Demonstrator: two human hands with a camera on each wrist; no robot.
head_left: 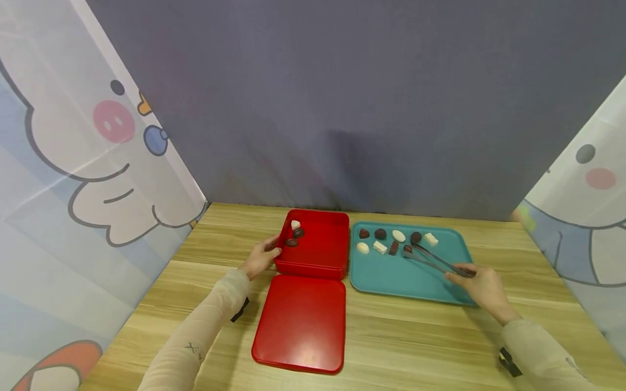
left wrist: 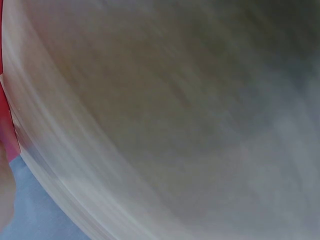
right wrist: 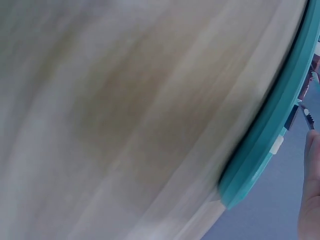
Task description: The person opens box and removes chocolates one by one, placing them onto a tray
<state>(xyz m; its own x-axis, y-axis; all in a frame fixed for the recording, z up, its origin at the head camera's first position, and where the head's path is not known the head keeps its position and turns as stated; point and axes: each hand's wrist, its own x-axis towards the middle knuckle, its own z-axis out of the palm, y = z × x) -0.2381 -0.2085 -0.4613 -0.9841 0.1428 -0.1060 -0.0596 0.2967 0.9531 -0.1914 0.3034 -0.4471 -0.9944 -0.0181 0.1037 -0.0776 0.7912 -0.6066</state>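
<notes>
While the right hand (head_left: 484, 287) holds the tongs (head_left: 437, 257): its fingers are clamped on the two arms toward the rear end, with the tips apart over the teal tray (head_left: 391, 279).

Dark chocolate (head_left: 408, 248): a small piece at the right end of the tray's nearer row, lying between the tips of the tongs; whether either tip touches it cannot be told. It looks light and firm, probably brittle, its smooth coat apt to slip or mark under a hard squeeze; best taken low, on two opposite sides.

Tongs: slim and likely springy, with toothed tips in the right wrist view that should help against slipping; best pinched on both arms, well behind the tips.

Left hand (head_left: 260, 258): fingers clamped on the left wall of the red box (head_left: 313, 270), near its front corner.

Red box: on the wooden surface (head_left: 415, 347), just left of the tray; it looks stiff and light enough to slide if knocked, so a side wall is the place to steady it. One white chocolate (head_left: 295, 224) and two brown ovals (head_left: 291, 242) lie along its left side.
</notes>
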